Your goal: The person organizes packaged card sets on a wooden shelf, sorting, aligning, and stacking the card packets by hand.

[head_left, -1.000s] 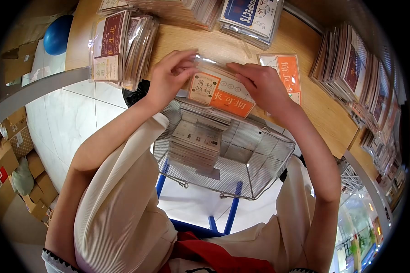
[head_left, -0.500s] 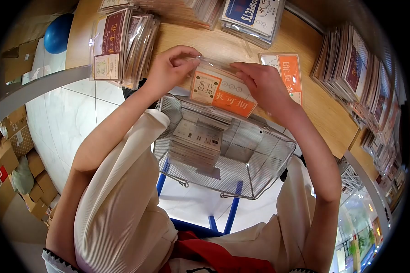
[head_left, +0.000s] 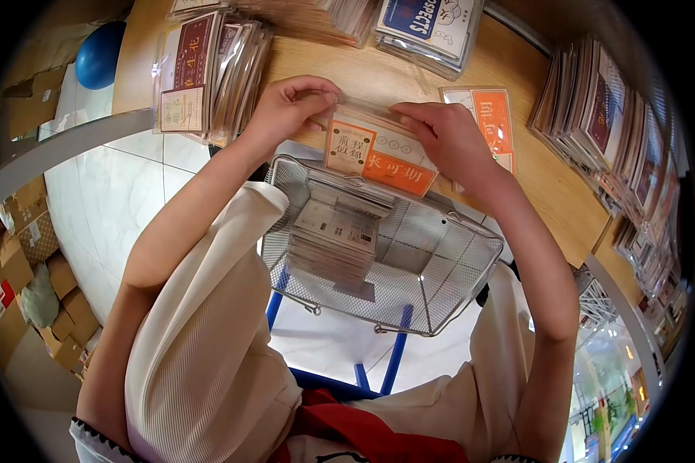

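An orange-and-cream packet (head_left: pixel 384 160) with printed characters, in a clear plastic sleeve, is held tilted at the table's front edge. My left hand (head_left: pixel 291 109) pinches the sleeve's top left corner between thumb and fingers. At the upper right edge, my right hand (head_left: pixel 445 139) grips the same sleeve, its thumb hidden behind or under the fingers. Just below the packet sits a wire mesh basket (head_left: pixel 440 266) between my knees. A stack of sleeved packets (head_left: pixel 333 235) lies inside it on the left. Another orange packet (head_left: pixel 493 119) rests on the table beyond my right hand.
On the wooden table (head_left: pixel 316 58), maroon sleeved packets (head_left: pixel 208 73) stand at the left and blue-and-white ones (head_left: pixel 426 35) lie at the back. More packets (head_left: pixel 594 123) line the right side. A blue ball (head_left: pixel 99 55) and cardboard boxes (head_left: pixel 42 231) are on the left.
Both hands keep their hold on the packet, which has shifted very slightly. Otherwise the scene looks the same.
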Demonstrator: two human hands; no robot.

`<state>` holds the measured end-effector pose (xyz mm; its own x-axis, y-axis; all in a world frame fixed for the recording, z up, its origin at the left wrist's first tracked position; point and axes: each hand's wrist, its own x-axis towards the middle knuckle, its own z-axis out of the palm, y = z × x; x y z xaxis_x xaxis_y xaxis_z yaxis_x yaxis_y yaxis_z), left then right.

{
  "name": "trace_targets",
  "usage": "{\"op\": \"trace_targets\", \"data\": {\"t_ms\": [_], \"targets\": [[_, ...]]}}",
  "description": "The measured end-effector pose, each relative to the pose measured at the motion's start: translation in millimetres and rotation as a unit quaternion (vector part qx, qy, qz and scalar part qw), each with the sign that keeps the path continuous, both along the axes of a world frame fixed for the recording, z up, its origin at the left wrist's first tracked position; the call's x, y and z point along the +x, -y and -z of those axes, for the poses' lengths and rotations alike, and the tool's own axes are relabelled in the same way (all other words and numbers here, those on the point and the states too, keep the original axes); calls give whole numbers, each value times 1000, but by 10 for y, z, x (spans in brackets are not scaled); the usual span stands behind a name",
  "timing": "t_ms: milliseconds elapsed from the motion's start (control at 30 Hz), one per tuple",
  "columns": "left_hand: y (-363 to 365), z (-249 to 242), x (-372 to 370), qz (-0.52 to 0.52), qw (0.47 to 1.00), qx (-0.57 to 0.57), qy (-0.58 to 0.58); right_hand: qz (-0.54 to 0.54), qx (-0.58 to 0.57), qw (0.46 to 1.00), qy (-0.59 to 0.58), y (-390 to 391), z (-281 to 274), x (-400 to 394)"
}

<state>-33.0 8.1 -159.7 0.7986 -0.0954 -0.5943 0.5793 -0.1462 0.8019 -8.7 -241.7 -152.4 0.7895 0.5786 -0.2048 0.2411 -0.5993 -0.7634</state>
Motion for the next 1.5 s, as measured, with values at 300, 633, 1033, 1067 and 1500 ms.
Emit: {"op": "trace_targets", "data": {"t_ms": [300,633,1033,1067,1500], "targets": [[27,222,-121,20,988,9,152,16,-20,999,22,-16,37,-32],[58,53,4,17,997,33,67,11,-47,998,-50,-31,-131,68],[-123,128,50,129,987,56,81,-57,-58,997,9,-18,-148,89],[-118,107,35,126,986,56,93,-52,-54,997,9,-20,-150,82],[-60,-118,194,213,968,104,88,-42,-54,998,10,-21,-164,62]]}}
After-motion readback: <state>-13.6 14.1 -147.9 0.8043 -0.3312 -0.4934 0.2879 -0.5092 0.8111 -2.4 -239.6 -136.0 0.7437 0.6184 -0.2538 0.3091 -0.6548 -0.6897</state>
